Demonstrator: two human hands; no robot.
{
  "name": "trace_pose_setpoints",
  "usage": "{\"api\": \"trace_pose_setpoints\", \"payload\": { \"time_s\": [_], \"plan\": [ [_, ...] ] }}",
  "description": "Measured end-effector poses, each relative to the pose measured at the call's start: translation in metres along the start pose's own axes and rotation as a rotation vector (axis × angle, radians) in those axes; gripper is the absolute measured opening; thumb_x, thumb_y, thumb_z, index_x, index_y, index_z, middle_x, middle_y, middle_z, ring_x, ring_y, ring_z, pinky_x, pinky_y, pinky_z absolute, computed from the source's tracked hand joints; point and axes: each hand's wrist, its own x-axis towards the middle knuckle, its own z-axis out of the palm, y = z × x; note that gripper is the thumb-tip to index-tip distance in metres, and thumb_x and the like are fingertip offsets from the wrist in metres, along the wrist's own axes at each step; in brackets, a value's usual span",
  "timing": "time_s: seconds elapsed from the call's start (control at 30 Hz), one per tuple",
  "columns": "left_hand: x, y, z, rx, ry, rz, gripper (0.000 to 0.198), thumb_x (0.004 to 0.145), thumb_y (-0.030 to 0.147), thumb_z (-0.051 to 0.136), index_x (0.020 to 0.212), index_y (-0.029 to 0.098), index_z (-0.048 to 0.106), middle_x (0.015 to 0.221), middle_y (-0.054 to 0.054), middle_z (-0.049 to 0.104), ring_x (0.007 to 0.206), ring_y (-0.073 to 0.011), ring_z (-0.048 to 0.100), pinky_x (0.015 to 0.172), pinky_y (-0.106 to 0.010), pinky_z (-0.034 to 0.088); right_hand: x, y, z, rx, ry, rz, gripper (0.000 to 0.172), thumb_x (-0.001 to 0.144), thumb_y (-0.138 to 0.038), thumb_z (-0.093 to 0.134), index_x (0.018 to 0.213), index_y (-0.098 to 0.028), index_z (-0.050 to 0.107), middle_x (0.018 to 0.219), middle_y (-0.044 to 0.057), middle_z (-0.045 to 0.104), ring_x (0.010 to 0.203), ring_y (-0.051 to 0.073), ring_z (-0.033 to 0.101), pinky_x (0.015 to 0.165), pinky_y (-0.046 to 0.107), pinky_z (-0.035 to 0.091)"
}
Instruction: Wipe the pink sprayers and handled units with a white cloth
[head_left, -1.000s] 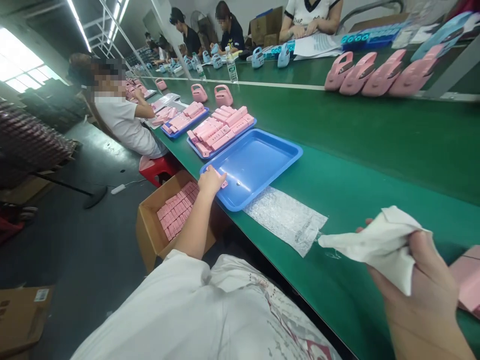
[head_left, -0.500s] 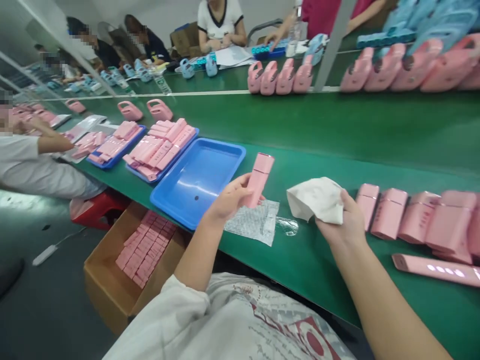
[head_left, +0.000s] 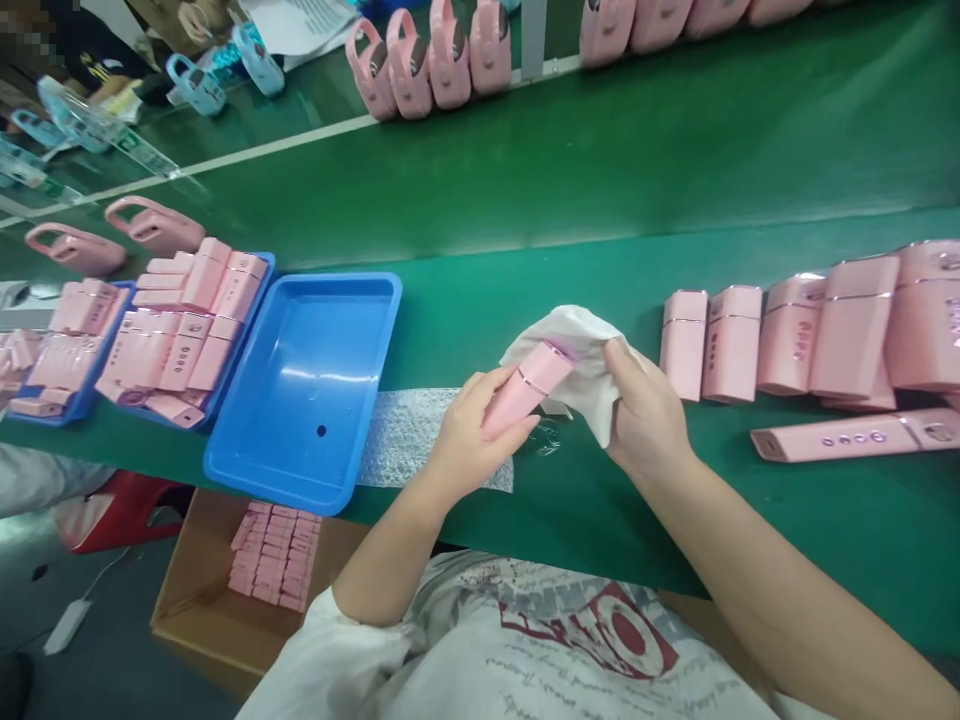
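My left hand [head_left: 469, 440] is closed round a slim pink device [head_left: 525, 388], tilted with its top end up to the right. My right hand [head_left: 645, 415] grips a white cloth [head_left: 577, 345] and presses it over that top end. Both hands hover just above the green table [head_left: 540, 200], over a sheet of bubble wrap [head_left: 409, 445]. An empty blue tray [head_left: 307, 385] lies left of my left hand.
Upright pink devices [head_left: 795, 330] stand in a row to the right, one lying flat [head_left: 855, 438] before them. A second blue tray [head_left: 184, 325] of pink devices sits further left. A cardboard box [head_left: 247, 590] of pink parts is on the floor. Pink handled units [head_left: 427, 55] line the far side.
My left hand lifted a pink device from the tray and brought it to the middle. My right hand moved the cloth onto its top end. The view swung right and down.
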Motion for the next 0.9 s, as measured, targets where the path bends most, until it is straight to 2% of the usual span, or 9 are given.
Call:
{"api": "trace_pose_setpoints", "payload": {
  "time_s": [0.2, 0.3, 0.37, 0.43, 0.53, 0.6, 0.7, 0.8, 0.9],
  "plan": [
    [-0.001, 0.002, -0.001, 0.122, 0.037, 0.083, 0.046, 0.081, 0.026, 0.065, 0.124, 0.021, 0.050, 0.103, -0.006, 0.059, 0.089, -0.0171, 0.057, 0.077, -0.030, 0.048, -0.005, -0.001, -0.001, -0.296, -0.096, -0.128, 0.041, 0.087, -0.054, 0.051, 0.102, -0.022, 0.070, 0.088, 0.006, 0.071, 0.088, 0.026, 0.067, 0.073, 0.038, 0.056],
    [-0.002, -0.002, -0.001, 0.158, 0.076, 0.074, 0.048, 0.080, 0.026, 0.066, 0.125, 0.023, 0.050, 0.102, -0.005, 0.060, 0.089, -0.0170, 0.058, 0.077, -0.030, 0.049, -0.005, -0.003, 0.000, -0.571, -0.120, -0.284, 0.038, 0.090, -0.050, 0.048, 0.104, -0.022, 0.070, 0.092, 0.006, 0.070, 0.093, 0.026, 0.066, 0.079, 0.040, 0.054],
    [-0.001, -0.008, -0.002, 0.147, 0.167, 0.028, 0.052, 0.076, 0.028, 0.071, 0.124, 0.024, 0.050, 0.102, -0.005, 0.061, 0.087, -0.0168, 0.059, 0.075, -0.030, 0.049, -0.004, -0.004, -0.001, -0.682, -0.090, -0.361, 0.037, 0.091, -0.047, 0.047, 0.105, -0.022, 0.069, 0.099, 0.007, 0.070, 0.097, 0.026, 0.064, 0.082, 0.039, 0.052],
    [0.001, -0.013, -0.006, 0.105, 0.286, -0.039, 0.051, 0.070, 0.032, 0.076, 0.115, 0.023, 0.054, 0.100, -0.004, 0.060, 0.086, -0.0166, 0.059, 0.073, -0.029, 0.049, -0.002, -0.006, -0.002, -0.693, 0.005, -0.368, 0.038, 0.091, -0.049, 0.046, 0.103, -0.022, 0.069, 0.095, 0.006, 0.070, 0.092, 0.024, 0.064, 0.077, 0.037, 0.052],
    [0.005, -0.018, -0.021, 0.058, 0.388, -0.055, 0.038, 0.064, 0.032, 0.080, 0.095, 0.020, 0.061, 0.100, -0.005, 0.059, 0.093, -0.0181, 0.059, 0.079, -0.031, 0.049, 0.002, -0.008, -0.007, -0.632, 0.132, -0.315, 0.040, 0.088, -0.054, 0.047, 0.093, -0.021, 0.069, 0.069, 0.003, 0.062, 0.069, 0.019, 0.060, 0.061, 0.031, 0.048],
    [0.007, -0.016, -0.035, 0.037, 0.370, -0.058, 0.032, 0.066, 0.030, 0.079, 0.093, 0.020, 0.065, 0.100, -0.005, 0.061, 0.095, -0.0184, 0.060, 0.082, -0.032, 0.049, 0.004, -0.010, -0.011, -0.599, 0.174, -0.305, 0.040, 0.087, -0.055, 0.050, 0.079, -0.020, 0.067, 0.059, 0.000, 0.051, 0.059, 0.015, 0.051, 0.055, 0.029, 0.042],
    [0.007, -0.006, -0.055, 0.025, 0.316, -0.124, 0.036, 0.067, 0.026, 0.076, 0.101, 0.022, 0.067, 0.099, -0.005, 0.065, 0.091, -0.0180, 0.062, 0.078, -0.031, 0.051, 0.006, -0.012, -0.016, -0.571, 0.216, -0.319, 0.040, 0.085, -0.055, 0.053, 0.066, -0.020, 0.060, 0.058, -0.001, 0.044, 0.057, 0.014, 0.045, 0.054, 0.028, 0.037],
    [0.011, 0.005, -0.066, 0.079, 0.322, -0.141, 0.041, 0.064, 0.024, 0.078, 0.103, 0.022, 0.067, 0.099, -0.005, 0.068, 0.093, -0.0199, 0.064, 0.077, -0.031, 0.052, 0.006, -0.014, -0.017, -0.560, 0.208, -0.333, 0.039, 0.085, -0.055, 0.053, 0.068, -0.020, 0.060, 0.062, 0.000, 0.046, 0.059, 0.014, 0.045, 0.054, 0.028, 0.036],
    [0.022, 0.009, -0.066, 0.141, 0.336, -0.108, 0.048, 0.063, 0.023, 0.078, 0.108, 0.021, 0.064, 0.098, -0.005, 0.069, 0.093, -0.0209, 0.065, 0.078, -0.033, 0.052, 0.005, -0.017, -0.016, -0.576, 0.165, -0.342, 0.035, 0.085, -0.053, 0.053, 0.075, -0.021, 0.063, 0.065, 0.002, 0.052, 0.062, 0.015, 0.048, 0.056, 0.030, 0.038]
  ]
}}
